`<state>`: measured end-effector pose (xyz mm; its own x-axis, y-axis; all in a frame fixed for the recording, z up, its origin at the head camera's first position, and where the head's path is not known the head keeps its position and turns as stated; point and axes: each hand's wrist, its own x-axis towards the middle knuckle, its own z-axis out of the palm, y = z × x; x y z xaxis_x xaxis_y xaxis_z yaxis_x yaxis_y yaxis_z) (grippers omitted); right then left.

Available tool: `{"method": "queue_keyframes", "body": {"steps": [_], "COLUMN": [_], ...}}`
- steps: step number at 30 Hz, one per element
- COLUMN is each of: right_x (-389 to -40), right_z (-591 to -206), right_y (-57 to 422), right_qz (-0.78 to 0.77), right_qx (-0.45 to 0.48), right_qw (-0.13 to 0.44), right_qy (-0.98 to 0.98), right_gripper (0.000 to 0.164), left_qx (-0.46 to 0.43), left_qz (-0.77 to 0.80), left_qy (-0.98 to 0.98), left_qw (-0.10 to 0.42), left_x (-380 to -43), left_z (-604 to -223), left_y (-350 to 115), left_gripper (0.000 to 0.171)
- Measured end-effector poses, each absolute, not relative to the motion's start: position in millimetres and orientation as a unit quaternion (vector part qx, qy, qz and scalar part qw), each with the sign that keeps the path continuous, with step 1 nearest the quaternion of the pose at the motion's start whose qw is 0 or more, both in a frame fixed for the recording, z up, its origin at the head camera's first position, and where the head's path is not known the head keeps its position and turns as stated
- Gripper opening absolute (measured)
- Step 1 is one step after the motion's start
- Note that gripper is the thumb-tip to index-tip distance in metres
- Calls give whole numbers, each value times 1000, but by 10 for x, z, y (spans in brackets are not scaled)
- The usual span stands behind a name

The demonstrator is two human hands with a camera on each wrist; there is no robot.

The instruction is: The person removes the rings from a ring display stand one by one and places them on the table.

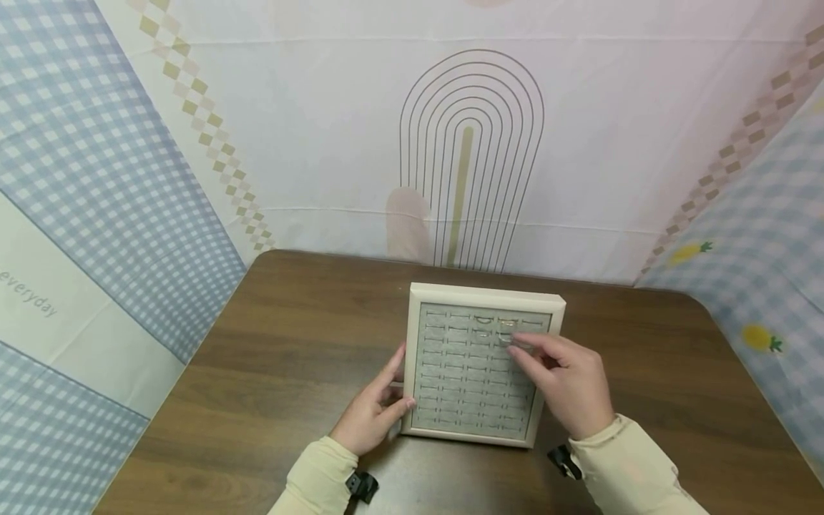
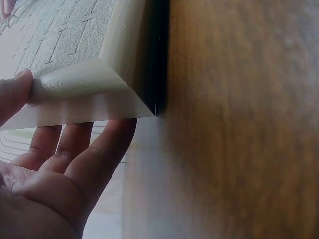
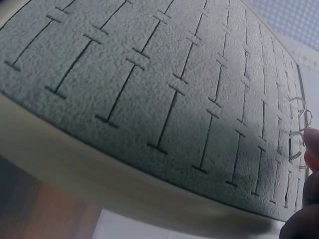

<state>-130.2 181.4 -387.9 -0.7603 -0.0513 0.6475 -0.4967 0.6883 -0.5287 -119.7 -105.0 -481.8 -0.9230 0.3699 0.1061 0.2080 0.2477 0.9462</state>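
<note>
A ring display tray [image 1: 463, 383] with a cream frame and a grey slotted pad stands tilted on the table. My left hand [image 1: 368, 418] grips its left side, thumb on the front of the frame and fingers behind, as the left wrist view also shows. Several thin rings sit in slots near the top, among them a ring [image 1: 484, 320] left of the others. My right hand [image 1: 574, 383] has thumb and index finger at a ring [image 1: 505, 337] in the second row and pinches it. In the right wrist view, fingertips partly hide that ring [image 3: 295, 155].
The tray rests on a brown wooden table [image 1: 290, 343] with rounded back corners. A patterned white cloth [image 1: 322, 129] hangs behind it, with blue checked cloth [image 1: 96, 143] at the left and more at the right. Black camera straps circle both wrists.
</note>
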Motion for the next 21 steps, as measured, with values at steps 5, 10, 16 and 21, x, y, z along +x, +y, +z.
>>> {"method": "queue_keyframes", "body": {"steps": [5,10,16,21], "right_x": [-1321,-1332,-1350,-1364], "right_z": [-3862,-3846,-3831,-3826], "right_y": [1790,1772,1761,1758], "right_qz": [351,332,315,322], "right_qx": [156,154,158,160], "right_qw": [302,293,289,283], "right_qy": [-872,-883,-890,-889], "right_gripper": [24,23,17,16], "left_qx": [185,185,182,182], "left_qz": [587,588,588,588], "left_qy": [785,785,785,785], "left_qw": [69,68,69,69], "left_x": [-1196,-1195,-1193,-1206], "left_z": [-4827,-4829,-4827,-4829], "left_y": [-1042,-1031,-1021,-1026], "left_gripper": [83,83,84,83]}}
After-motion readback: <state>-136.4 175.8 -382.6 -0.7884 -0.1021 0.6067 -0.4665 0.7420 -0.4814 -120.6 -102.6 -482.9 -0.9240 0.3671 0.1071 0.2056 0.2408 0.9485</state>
